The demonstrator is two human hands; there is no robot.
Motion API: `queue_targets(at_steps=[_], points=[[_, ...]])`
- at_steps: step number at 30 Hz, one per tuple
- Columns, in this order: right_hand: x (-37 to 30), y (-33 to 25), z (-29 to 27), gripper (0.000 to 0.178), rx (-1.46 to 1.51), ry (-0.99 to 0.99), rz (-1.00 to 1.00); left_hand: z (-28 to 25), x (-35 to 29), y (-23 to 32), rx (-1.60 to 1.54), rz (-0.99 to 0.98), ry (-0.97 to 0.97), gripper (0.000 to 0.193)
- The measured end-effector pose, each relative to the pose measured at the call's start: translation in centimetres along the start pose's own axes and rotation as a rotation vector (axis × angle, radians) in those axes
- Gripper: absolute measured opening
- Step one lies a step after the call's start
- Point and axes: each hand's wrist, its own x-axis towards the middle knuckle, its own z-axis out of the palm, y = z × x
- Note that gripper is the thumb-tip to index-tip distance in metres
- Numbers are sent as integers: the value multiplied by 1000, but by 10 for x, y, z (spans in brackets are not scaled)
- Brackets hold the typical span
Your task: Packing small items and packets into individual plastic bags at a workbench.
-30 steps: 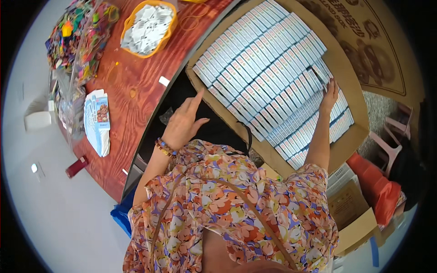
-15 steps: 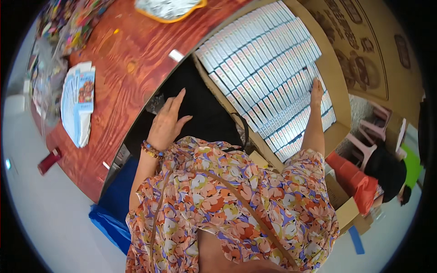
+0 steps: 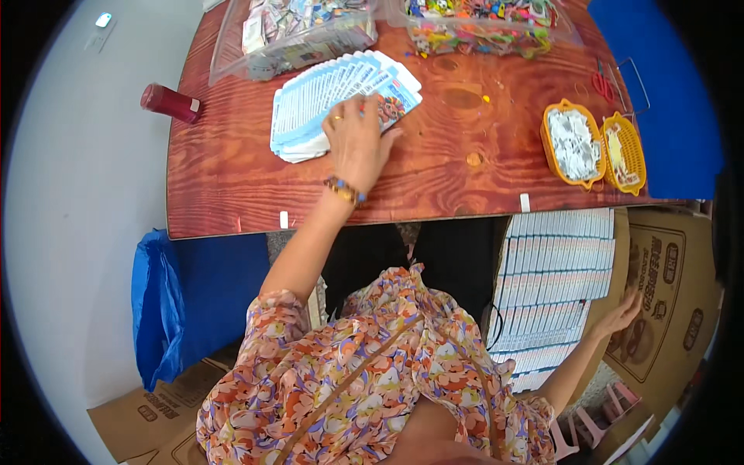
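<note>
My left hand (image 3: 360, 139), with a beaded bracelet at the wrist, reaches onto a fanned stack of blue-and-white printed cards (image 3: 310, 112) on the table. Its fingers rest over the right end of the fan, the thumb standing apart on the wood side; nothing appears gripped. Low on the right, my right hand (image 3: 622, 314) has its fingers stretched out and holds nothing visible. It hovers by the flap of an open cardboard box (image 3: 655, 287). Rows of small white-and-blue boxes (image 3: 554, 267) fill that box, packed side by side.
On the red wooden table (image 3: 434, 170) stand clear bins of packets (image 3: 310, 46) and colourful small toys (image 3: 480, 35). Yellow baskets (image 3: 573, 143), red scissors (image 3: 603, 81) and a dark red cylinder (image 3: 170, 103) lie around. A blue bag (image 3: 159, 310) hangs at lower left.
My view has swung left toward the table. My left hand has moved from above my lap onto the card fan. My right hand has come off the packed small boxes toward the carton flap.
</note>
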Motion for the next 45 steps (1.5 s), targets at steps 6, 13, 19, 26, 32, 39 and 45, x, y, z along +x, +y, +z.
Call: queue_targets(at_steps=[6, 13, 19, 26, 32, 39, 45], points=[[-39, -171, 131, 30, 165, -497, -391, 30, 7, -32, 83, -166, -63, 80], [-126, -281, 313, 33, 489, -1310, -76, 15, 0, -42, -143, -37, 95, 44], [-143, -294, 370, 26, 513, -1814, 63, -3, -22, -48, -580, -273, -98, 30], [-155, -303, 342, 20, 446, -1723, 44, -37, -21, -7, -95, 17, -244, 99], [-156, -303, 346, 20, 448, -1729, 39, -29, -29, -4, -214, -74, -276, 99], [-185, -285, 302, 25, 548, -1142, -148, -19, -37, -4, -444, -250, -78, 78], [-223, -273, 297, 29, 634, -1019, -208, -13, -38, 16, -643, -456, -120, 65]])
